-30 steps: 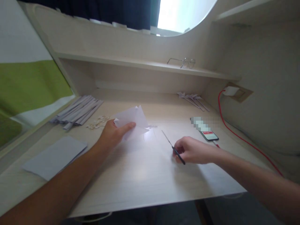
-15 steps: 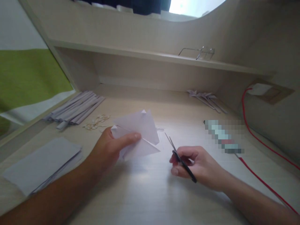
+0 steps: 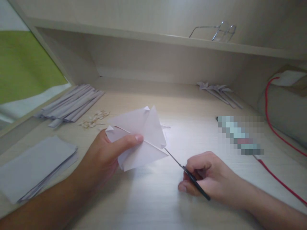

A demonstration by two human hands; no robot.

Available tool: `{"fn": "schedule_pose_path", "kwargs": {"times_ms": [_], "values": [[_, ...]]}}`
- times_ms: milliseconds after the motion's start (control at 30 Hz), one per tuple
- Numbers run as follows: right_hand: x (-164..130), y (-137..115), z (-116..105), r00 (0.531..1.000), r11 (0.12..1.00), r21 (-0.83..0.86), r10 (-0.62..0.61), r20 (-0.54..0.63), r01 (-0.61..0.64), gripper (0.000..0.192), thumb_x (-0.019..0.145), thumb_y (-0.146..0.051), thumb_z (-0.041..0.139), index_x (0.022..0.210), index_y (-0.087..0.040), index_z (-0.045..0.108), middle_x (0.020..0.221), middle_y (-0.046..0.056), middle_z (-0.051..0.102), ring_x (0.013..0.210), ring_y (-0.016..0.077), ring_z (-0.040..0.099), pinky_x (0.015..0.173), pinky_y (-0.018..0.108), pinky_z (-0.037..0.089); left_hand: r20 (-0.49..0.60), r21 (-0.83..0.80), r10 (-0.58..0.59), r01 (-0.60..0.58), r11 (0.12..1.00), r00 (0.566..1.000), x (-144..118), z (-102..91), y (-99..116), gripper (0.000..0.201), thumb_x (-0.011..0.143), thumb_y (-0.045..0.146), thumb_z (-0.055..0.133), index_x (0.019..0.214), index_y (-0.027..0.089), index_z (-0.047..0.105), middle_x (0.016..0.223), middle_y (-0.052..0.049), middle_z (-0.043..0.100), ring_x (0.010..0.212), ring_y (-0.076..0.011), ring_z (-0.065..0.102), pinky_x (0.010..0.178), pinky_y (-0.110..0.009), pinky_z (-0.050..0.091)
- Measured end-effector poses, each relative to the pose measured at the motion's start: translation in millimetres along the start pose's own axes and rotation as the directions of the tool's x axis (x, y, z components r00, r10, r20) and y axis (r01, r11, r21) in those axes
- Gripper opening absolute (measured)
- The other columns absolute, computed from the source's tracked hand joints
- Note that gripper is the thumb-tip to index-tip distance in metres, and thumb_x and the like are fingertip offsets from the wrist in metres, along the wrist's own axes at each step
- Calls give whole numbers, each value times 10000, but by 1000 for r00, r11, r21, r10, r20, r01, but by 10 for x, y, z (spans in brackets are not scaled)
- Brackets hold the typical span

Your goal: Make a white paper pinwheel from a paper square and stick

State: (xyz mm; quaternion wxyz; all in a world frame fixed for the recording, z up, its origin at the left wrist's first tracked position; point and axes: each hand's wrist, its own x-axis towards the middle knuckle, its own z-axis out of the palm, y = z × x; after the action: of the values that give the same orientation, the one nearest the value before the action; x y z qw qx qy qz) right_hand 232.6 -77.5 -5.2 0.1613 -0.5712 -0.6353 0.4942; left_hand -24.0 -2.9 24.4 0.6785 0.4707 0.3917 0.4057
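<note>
left hand (image 3: pixel 107 155) pinching slit paper (image 3: pixel 135 123); right hand (image 3: pixel 213 179) curled round scissors (image 3: pixel 198 185), tips at paper.

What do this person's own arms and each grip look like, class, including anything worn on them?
Both are human. The left grip and right grip are ungloved hands, with no ring visible. The left forearm and right forearm narrow towards the wrist, showing no sleeve, watch, bracelet or clear marking. Anything worn higher up lies outside the picture.

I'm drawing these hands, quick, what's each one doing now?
Left hand: closed, holding paper under its thumb.
Right hand: closed, holding scissors.
</note>
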Motion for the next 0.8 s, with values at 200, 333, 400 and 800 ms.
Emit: {"fn": "schedule_pose_path", "kwargs": {"times_ms": [200, 333, 400, 800], "values": [[-4, -4, 5, 1000, 1000, -2, -3, -29, 3, 488, 744, -512, 810, 561, -165, 520, 556, -50, 414, 546, 92, 339, 477, 247, 244, 4, 43, -8, 8, 999, 1000, -9, -6, -9, 244, 768, 312, 787, 995, 227, 758, 806, -11, 743, 716, -205, 689, 619, -279, 553], [-4, 7, 6, 1000, 1000, 6, -5, -23, 5, 513, 755, -533, 797, 552, -167, 500, 547, -61, 375, 541, 87, 312, 471, 247, 230, 9, 72, 0, 0, 997, 1000, -6, -14, -7, 225, 759, 321, 793, 959, 222, 766, 800, -14, 745, 721, -209, 690, 617, -275, 547], [0, 9, 4, 1000, 1000, 9, -6, -22, 7, 521, 752, -538, 799, 550, -167, 494, 549, -62, 372, 542, 86, 309, 472, 248, 228, 14, 52, 4, -5, 999, 1000, -6, -11, 2, 247, 762, 309, 787, 998, 236, 766, 798, -5, 745, 709, -204, 690, 623, -278, 548], [13, -26, -11, 1000, 1000, 18, -4, -12, 4, 479, 766, -548, 786, 592, -156, 572, 549, -60, 365, 537, 89, 318, 474, 255, 219, 11, 36, 3, -3, 999, 1000, -27, 17, 55, 260, 789, 267, 759, 1045, 220, 771, 885, -19, 780, 748, -218, 721, 651, -294, 559]]}}
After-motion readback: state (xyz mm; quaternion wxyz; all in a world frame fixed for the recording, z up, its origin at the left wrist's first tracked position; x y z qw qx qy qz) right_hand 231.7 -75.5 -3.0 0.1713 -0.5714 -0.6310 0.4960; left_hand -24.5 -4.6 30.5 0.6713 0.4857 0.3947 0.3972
